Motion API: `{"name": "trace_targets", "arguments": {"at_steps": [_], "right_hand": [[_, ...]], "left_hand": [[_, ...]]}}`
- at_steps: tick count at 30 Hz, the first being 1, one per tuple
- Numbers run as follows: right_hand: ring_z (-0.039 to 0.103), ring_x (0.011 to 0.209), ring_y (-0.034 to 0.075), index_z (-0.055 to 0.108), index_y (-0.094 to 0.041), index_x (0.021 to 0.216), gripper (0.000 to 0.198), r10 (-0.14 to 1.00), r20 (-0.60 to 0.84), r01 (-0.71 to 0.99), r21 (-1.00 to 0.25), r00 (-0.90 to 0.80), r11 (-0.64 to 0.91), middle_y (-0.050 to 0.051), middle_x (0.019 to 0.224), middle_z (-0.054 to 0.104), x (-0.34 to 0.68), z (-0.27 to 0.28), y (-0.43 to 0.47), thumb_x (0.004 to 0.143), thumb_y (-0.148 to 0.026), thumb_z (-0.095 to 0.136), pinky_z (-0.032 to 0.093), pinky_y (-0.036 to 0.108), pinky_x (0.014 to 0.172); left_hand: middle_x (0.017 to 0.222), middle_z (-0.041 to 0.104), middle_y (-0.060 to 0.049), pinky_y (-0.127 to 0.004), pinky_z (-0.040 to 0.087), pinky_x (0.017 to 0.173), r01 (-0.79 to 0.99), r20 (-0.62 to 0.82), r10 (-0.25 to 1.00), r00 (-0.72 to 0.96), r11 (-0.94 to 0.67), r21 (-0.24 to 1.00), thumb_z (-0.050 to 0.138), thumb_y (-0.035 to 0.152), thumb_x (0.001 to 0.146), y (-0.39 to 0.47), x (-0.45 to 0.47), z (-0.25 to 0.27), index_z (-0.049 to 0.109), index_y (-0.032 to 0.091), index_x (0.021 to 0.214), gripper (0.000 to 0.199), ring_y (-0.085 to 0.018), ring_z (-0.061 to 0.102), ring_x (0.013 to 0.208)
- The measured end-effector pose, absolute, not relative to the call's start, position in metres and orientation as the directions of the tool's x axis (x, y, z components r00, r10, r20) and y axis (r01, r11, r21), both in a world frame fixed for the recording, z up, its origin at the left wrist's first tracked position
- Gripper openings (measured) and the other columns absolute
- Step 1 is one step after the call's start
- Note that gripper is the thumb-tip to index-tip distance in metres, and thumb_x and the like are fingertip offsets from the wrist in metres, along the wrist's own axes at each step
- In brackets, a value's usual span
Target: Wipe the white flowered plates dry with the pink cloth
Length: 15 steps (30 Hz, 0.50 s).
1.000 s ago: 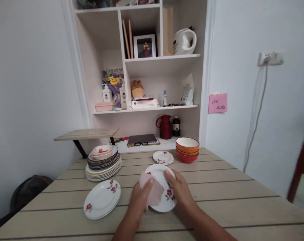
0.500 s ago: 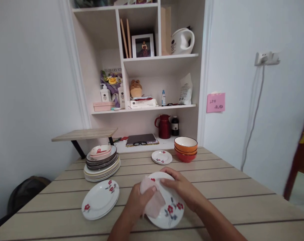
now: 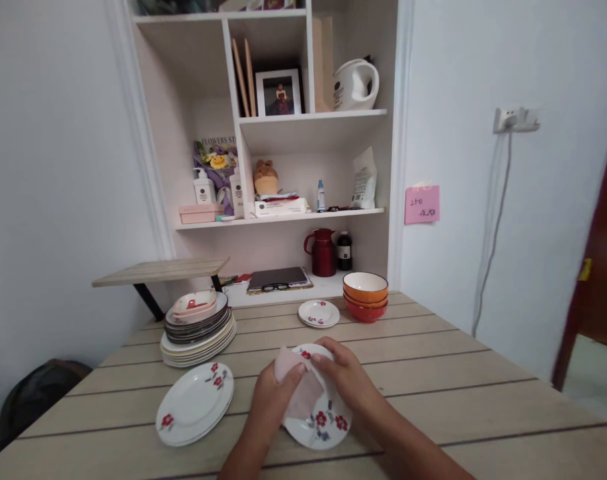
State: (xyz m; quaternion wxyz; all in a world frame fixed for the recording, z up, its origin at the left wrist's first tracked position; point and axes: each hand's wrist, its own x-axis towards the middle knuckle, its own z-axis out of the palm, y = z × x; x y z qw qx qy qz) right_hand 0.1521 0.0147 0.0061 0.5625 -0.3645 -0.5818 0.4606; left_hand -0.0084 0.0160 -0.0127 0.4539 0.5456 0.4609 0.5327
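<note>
A white plate with red flowers (image 3: pixel 319 433) is tilted up over the near part of the slatted table. My right hand (image 3: pixel 344 375) grips its upper right rim, thumb on the face. In my left hand (image 3: pixel 273 393) a pale pink cloth (image 3: pixel 303 395) is pinched under the thumb and pressed against the left side of the plate. To the left lies a short stack of matching oval plates (image 3: pixel 196 403). Farther back, small flowered plates (image 3: pixel 318 313) are stacked beside orange and red bowls (image 3: pixel 365 297).
A tall stack of mixed plates (image 3: pixel 198 337), topped by pink-edged dishes (image 3: pixel 194 303), stands at the back left near a small raised shelf (image 3: pixel 158 270). Behind the table are a closed laptop (image 3: pixel 278 278), a red jug (image 3: pixel 323 253) and a dark bottle (image 3: pixel 344 251).
The held plate has shifted slightly left and turned a little, with both hands moving along. The cloth stays on its left side. The camera view has swung slightly right.
</note>
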Motion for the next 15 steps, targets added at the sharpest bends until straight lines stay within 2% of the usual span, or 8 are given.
{"name": "trace_targets", "arguments": {"at_steps": [6,12,15], "right_hand": [[0.055,0.058,0.016,0.058,-0.020,0.085,0.024,0.981,0.190,-0.374,-0.909,0.021,0.184,-0.001,0.067,0.062,0.142,-0.003,0.016,0.075,-0.040,0.067,0.042,0.026,0.055],[0.058,0.062,0.018,0.058,-0.021,0.092,0.031,0.988,0.122,-0.443,-0.884,0.095,0.151,0.001,0.072,0.067,0.136,-0.001,0.012,0.073,-0.042,0.070,0.045,0.027,0.057],[0.060,0.065,0.018,0.056,-0.023,0.097,0.034,0.990,0.122,-0.464,-0.874,0.076,0.143,0.000,0.076,0.068,0.136,0.000,0.012,0.073,-0.042,0.071,0.046,0.027,0.059]], "left_hand": [[0.078,0.075,-0.012,-0.026,0.051,0.056,0.010,0.098,0.992,-0.083,-0.098,0.995,0.074,0.058,0.064,0.017,-0.007,-0.014,0.073,0.008,0.091,0.056,-0.024,0.068,0.068],[0.084,0.076,-0.014,-0.027,0.053,0.061,-0.067,0.071,0.993,-0.090,-0.078,0.995,0.076,0.057,0.062,0.017,-0.006,-0.013,0.073,0.008,0.092,0.058,-0.026,0.070,0.075],[0.082,0.076,-0.013,-0.026,0.052,0.059,-0.078,0.055,0.993,-0.105,-0.064,0.995,0.077,0.057,0.060,0.016,-0.006,-0.012,0.073,0.008,0.090,0.058,-0.026,0.070,0.073]]}}
